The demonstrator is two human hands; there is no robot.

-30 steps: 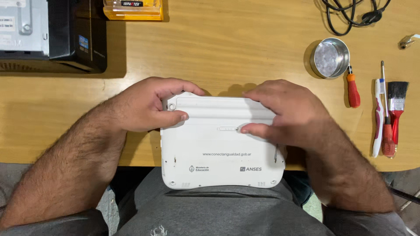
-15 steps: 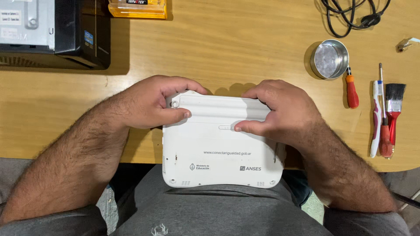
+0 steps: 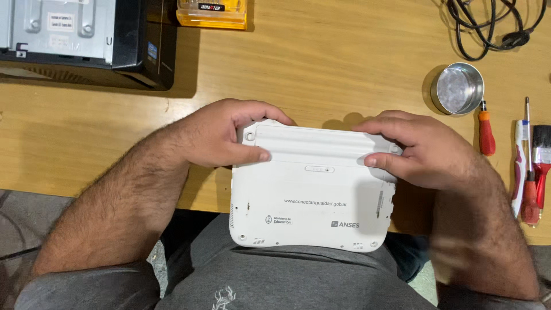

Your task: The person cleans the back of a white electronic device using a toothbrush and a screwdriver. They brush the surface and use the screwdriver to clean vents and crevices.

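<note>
One white netbook [image 3: 313,195] is lying bottom-up at the near edge of the wooden surface [image 3: 321,74], its near part overhanging the person's lap. Its long axis is running left to right, and the ribbed battery strip [image 3: 321,140] is facing the far side, while the printed edge is pointing toward the person.

The left hand [image 3: 221,135] is gripping the far left corner, fingers [image 3: 252,155] curled narrowly over the battery strip with the thumb lying flat on it. The right hand [image 3: 419,149] is clasping the far right corner in the same way, its fingers closed around the edge.

On the right of the surface, one round metal tin [image 3: 457,87] is sitting, and just near of it one orange-handled screwdriver [image 3: 486,131]. Farther right, one white-handled tool [image 3: 519,155], one red-handled screwdriver [image 3: 528,172] and one brush [image 3: 541,155] are lying side by side. One black cable [image 3: 488,28] is coiling at the far right. At the far left one black computer case [image 3: 86,40] is standing, with one yellow box [image 3: 212,12] just beside it.
</note>
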